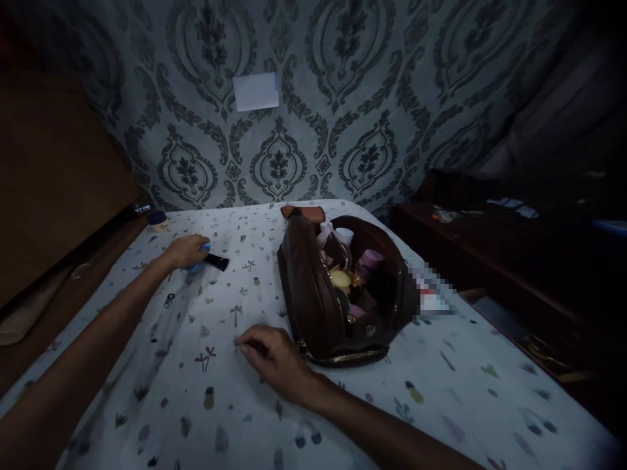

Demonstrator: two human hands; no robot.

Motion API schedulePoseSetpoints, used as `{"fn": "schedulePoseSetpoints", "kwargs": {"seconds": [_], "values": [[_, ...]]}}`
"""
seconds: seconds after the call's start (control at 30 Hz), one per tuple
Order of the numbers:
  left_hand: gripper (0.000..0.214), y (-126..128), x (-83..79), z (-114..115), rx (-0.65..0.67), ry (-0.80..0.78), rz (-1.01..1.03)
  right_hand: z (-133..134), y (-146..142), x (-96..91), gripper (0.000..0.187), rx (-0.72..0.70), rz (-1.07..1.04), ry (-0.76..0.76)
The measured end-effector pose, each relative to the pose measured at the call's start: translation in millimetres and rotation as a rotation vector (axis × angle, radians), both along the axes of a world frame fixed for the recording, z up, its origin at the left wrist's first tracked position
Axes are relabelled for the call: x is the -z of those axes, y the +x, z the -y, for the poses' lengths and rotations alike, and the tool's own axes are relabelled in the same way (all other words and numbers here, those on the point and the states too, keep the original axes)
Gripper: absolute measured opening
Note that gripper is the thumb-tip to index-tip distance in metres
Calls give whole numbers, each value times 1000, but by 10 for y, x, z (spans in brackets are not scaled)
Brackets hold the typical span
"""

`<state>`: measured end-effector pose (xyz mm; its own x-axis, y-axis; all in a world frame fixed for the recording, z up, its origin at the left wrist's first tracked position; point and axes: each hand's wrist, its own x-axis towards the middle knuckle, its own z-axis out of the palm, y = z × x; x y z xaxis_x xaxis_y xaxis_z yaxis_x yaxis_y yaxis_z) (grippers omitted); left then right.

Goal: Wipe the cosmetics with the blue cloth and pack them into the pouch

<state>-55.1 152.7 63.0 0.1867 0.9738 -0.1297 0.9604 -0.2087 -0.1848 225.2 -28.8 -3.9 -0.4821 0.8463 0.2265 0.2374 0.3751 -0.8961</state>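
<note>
My left hand (185, 251) reaches out over the patterned bedsheet (206, 391) and is closed round a blue item with a black end (211, 259) that lies on the sheet. My right hand (274, 359) rests on the sheet with its fingers curled, just left of an open brown leather toiletry bag (313, 294). The bag holds several small bottles and jars (353, 267), among them a pink-capped one and a round yellow one. What my right fingers hold, if anything, is hidden.
A small jar with a dark blue lid (157, 220) stands at the sheet's far left corner. A brown pouch (304, 212) lies behind the bag. A dark wooden sideboard (490, 261) flanks the right, a wooden headboard (53, 176) the left. Patterned wallpaper with a white card (256, 91) is behind.
</note>
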Motion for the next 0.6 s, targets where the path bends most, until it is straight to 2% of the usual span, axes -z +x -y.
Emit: {"fn": "schedulePoseSetpoints", "kwargs": {"seconds": [0.13,0.27,0.43,0.5,0.6], "values": [[50,36,23,102,80,-47,-16,-41,-6,64,16,-1,-48,-88],[40,61,3,274,116,-44,-4,-82,-13,154,15,-7,-106,-169],[36,175,-101,684,96,0,118,-98,-13,199,19,9,-200,-168],[38,303,-67,920,52,22,262,-94,-4,198,30,11,-212,-128],[42,548,105,1277,-114,-61,813,-82,8,193,44,-15,-183,-45]]}}
